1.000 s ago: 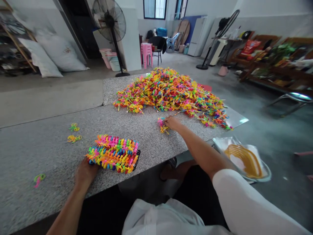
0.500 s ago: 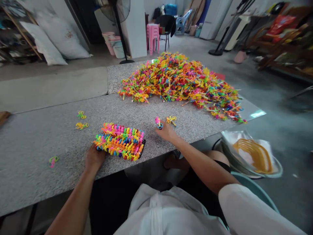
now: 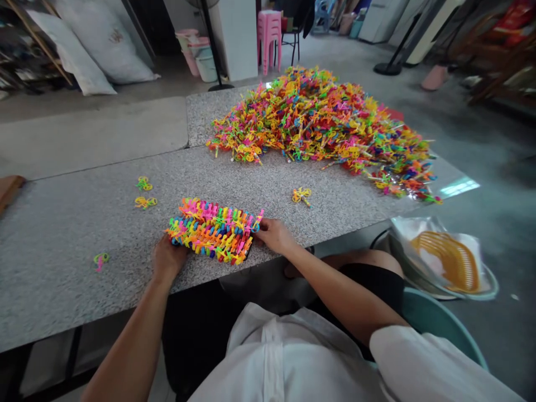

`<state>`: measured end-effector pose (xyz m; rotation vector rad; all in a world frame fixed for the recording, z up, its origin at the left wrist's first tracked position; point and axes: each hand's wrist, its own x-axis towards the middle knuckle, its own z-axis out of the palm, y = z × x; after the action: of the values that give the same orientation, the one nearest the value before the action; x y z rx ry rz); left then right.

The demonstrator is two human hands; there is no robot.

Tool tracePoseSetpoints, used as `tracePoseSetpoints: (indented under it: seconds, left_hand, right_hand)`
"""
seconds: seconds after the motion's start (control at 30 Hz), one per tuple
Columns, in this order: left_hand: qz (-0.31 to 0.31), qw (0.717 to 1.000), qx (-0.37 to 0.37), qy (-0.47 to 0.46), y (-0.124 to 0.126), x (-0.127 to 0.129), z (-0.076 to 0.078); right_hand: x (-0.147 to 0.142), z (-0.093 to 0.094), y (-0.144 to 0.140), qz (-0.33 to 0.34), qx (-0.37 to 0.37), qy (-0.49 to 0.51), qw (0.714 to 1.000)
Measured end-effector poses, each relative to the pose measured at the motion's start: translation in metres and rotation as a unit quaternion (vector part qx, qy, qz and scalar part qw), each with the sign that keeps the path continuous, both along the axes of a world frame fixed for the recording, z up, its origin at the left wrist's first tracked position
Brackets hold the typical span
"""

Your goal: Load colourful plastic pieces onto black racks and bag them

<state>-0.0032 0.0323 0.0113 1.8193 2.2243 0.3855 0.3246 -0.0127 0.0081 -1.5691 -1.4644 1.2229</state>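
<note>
Rows of small bright plastic toys fill a dark rack point(image 3: 213, 231) near the table's front edge. My left hand point(image 3: 168, 259) is closed around the rack's left end, its fingertips partly hidden behind the toys. At the right end, my right hand point(image 3: 276, 236) pinches a small pink-and-blue plastic toy point(image 3: 258, 222) against the upper right corner of the rows. Whether that toy is seated in the rack I cannot tell. To the right of the rack lies a loose yellow-and-orange toy point(image 3: 301, 195).
A large heap of similar toys point(image 3: 318, 123) covers the back right of the speckled table point(image 3: 84, 223). Several loose toys lie at left, among them a yellow one point(image 3: 146, 202). Below the table's right side stand a yellow basket point(image 3: 450, 262) and a teal tub point(image 3: 444, 324).
My right hand has moved left, bringing the pink-and-blue toy from beside the loose yellow toy to the rack's right end. My left hand keeps its hold. The camera view has tilted down slightly.
</note>
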Motion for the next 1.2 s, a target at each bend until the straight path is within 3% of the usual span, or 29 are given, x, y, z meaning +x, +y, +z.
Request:
tracePoseSetpoints:
  seconds: [0.27, 0.47, 0.77, 0.93, 1.07, 1.2]
  left_hand:
    - [-0.006, 1.0, 0.002, -0.011, -0.002, 0.0, -0.001]
    - [-0.009, 1.0, 0.018, -0.007, -0.001, -0.002, -0.005]
    - [-0.015, 1.0, 0.021, -0.012, -0.001, -0.006, -0.009]
    - [-0.009, 1.0, 0.006, 0.0, 0.001, -0.005, -0.009]
    - [-0.018, 1.0, 0.011, -0.005, 0.003, -0.008, -0.006]
    - [-0.066, 0.996, 0.031, -0.055, -0.007, -0.012, 0.007]
  right_hand:
    - [-0.001, -0.006, -0.009, 0.001, 0.019, -0.017, 1.0]
    - [-0.004, 0.001, -0.006, 0.042, 0.074, -0.166, 0.982]
    - [-0.012, 0.006, -0.003, 0.11, 0.069, -0.295, 0.947]
    - [-0.022, 0.003, -0.006, 0.101, 0.041, -0.325, 0.939]
    - [-0.023, 0.005, -0.016, 0.077, 0.053, -0.292, 0.952]
    - [0.014, 0.008, -0.038, 0.002, 0.087, -0.223, 0.971]
